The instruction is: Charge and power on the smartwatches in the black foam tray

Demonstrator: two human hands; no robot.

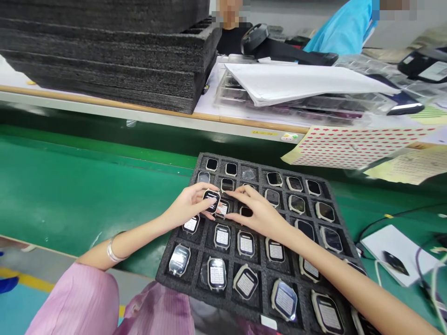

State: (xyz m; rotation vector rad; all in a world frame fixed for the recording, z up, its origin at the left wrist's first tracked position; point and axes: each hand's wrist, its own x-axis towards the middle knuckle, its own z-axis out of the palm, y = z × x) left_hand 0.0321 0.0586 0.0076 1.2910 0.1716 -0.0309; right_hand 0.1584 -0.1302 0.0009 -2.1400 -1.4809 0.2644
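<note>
My left hand (196, 199) is closed on a smartwatch body (209, 208), thumb across its lit screen, raised over a black foam tray (200, 261). Close by on the right, my right hand (256, 208) reaches over the tray with thumb and fingers apart. Its fingertips are beside another watch (223, 210) lying in a compartment; whether they touch it I cannot tell. Strapless watches fill most compartments. Those near the front, such as one watch (216, 273), show white lit screens, while the back ones, like this watch (274, 179), are dark.
The tray lies on a green bench (87, 186) and overhangs its front edge. Stacked black foam trays (139, 65) stand on the shelf behind, next to papers (307, 81) on clear plastic trays. A sticker sheet (352, 146) hangs off the shelf. A white box (398, 251) and cables sit at right.
</note>
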